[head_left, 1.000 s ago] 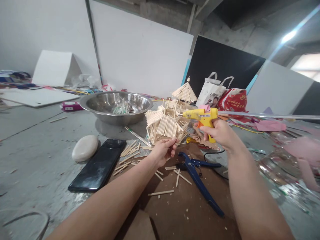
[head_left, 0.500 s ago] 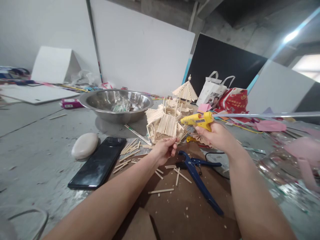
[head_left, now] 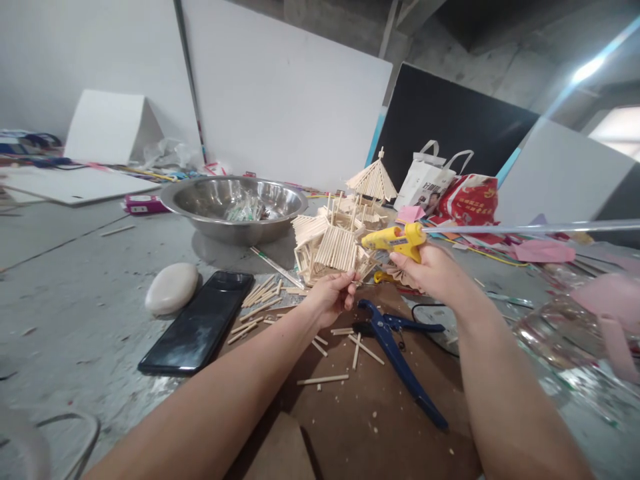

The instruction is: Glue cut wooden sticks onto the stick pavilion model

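A small pavilion model of pale wooden sticks [head_left: 336, 249] stands in front of me, with slatted roof panels. My right hand [head_left: 429, 270] grips a yellow hot glue gun [head_left: 393, 240], a long clear glue stick [head_left: 525, 228] jutting from its back. The nozzle points left, close to the right edge of the front roof panel. At the panel's lower edge, my left hand [head_left: 334, 295] is closed in a pinch; what its fingertips hold is hidden. Below both hands, a blue-handled cutter [head_left: 400, 360] lies on the brown board [head_left: 365, 427], among loose wooden sticks [head_left: 323, 380].
Left of the model are a steel basin [head_left: 200, 223], a black phone [head_left: 197, 323] and a whitish rounded object [head_left: 173, 288]. Behind stands a pointed stick roof [head_left: 373, 181]. Paper bags [head_left: 425, 179], a red bag [head_left: 469, 200], pink paper [head_left: 545, 251] and clear plastic [head_left: 550, 333] lie right.
The view has shifted very slightly. Both hands and the glue gun keep nearly the same place against the model.
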Available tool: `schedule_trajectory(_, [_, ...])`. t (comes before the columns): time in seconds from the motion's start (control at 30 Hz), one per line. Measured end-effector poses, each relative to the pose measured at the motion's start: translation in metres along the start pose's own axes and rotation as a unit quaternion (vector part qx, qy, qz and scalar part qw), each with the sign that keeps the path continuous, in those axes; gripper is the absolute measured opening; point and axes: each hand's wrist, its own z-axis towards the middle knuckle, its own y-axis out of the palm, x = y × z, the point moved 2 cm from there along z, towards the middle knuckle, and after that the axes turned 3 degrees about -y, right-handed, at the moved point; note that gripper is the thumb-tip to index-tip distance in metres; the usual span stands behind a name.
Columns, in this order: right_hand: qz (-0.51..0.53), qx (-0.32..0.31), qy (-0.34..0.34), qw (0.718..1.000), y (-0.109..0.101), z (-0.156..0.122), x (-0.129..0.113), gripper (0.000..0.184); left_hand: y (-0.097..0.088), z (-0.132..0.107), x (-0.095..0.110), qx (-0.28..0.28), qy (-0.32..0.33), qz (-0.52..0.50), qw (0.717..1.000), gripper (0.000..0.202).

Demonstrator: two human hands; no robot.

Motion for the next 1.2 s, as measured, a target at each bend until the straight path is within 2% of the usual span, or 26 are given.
schedule_trajectory(0.2, [-0.039, -0.013, 0.025, 0.999, -0.001, -0.001, 0.000, 0.037, 0.000, 0.000, 0.000, 0.002, 0.006, -0.005, 1.000, 0.013])
schedule_trajectory(0.7, [-0.083, 0.002, 0.006, 0.997, 0.000, -0.001, -0.002, 0.036, -0.001, 0.000, -0.001, -0.005, 0.012, 0.010, 1.000, 0.016])
schedule_trajectory(0.97, [-0.074, -0.014, 0.013, 0.997, -0.003, -0.003, -0.003, 0.035, 0.000, -0.004, -0.008, -0.034, 0.037, 0.032, 0.998, 0.016])
schedule_trajectory(1.2, [-0.037, -0.047, 0.000, 0.998, -0.002, -0.004, -0.003, 0.032, -0.001, -0.002, -0.011, -0.039, 0.048, 0.050, 0.997, 0.018])
